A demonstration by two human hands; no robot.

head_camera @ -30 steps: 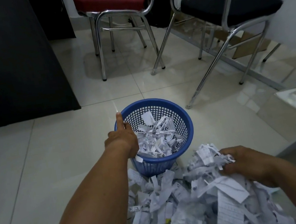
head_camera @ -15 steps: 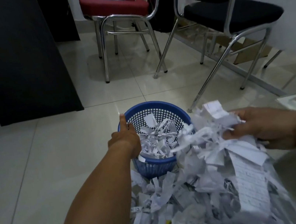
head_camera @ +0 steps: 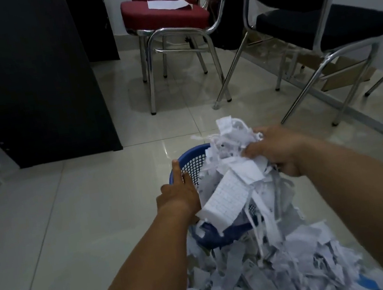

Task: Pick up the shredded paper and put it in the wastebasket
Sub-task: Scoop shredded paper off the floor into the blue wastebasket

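A blue mesh wastebasket (head_camera: 193, 155) stands on the tiled floor, mostly hidden by paper. My left hand (head_camera: 178, 193) grips its near left rim, thumb up along the edge. My right hand (head_camera: 277, 150) holds a big bunch of white shredded paper (head_camera: 230, 161) right above the basket's opening, with strips and a printed slip hanging down over it. A large pile of shredded paper (head_camera: 268, 273) lies on the floor just in front of the basket, between my forearms.
A black cabinet (head_camera: 24, 78) stands at the left. Behind the basket are a red-seated chair (head_camera: 162, 17) with a sheet on it and a black-seated chair (head_camera: 327, 25), both on chrome legs. Pale glossy tiles stretch to the left.
My right hand has lifted a bunch of shreds from the floor pile and carried it left and forward over the basket. My left hand has stayed on the rim.
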